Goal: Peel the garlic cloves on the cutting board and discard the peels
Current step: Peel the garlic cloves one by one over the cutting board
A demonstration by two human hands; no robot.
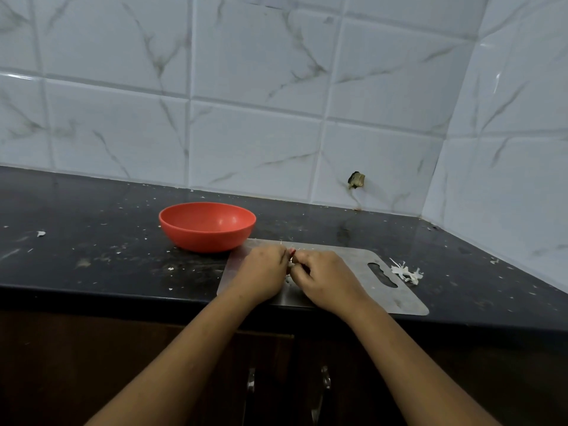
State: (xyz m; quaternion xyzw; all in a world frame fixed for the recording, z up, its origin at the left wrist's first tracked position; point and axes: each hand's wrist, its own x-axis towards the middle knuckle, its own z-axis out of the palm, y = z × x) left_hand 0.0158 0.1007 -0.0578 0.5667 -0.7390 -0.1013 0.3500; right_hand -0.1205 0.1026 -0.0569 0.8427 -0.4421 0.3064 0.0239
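Observation:
A steel cutting board [353,265] lies on the black counter with its handle slot to the right. My left hand [261,275] and my right hand [325,278] meet over the board's middle, fingertips pinched together on a small garlic clove [290,265] that is mostly hidden between them. A pile of white garlic peels [407,272] lies on the counter just right of the board. An empty red bowl [207,226] stands behind the board's left corner.
The black counter [92,247] is speckled with small peel scraps. A tiled wall runs behind it and turns a corner at the right. Cabinet doors with handles [322,382] hang below the counter edge.

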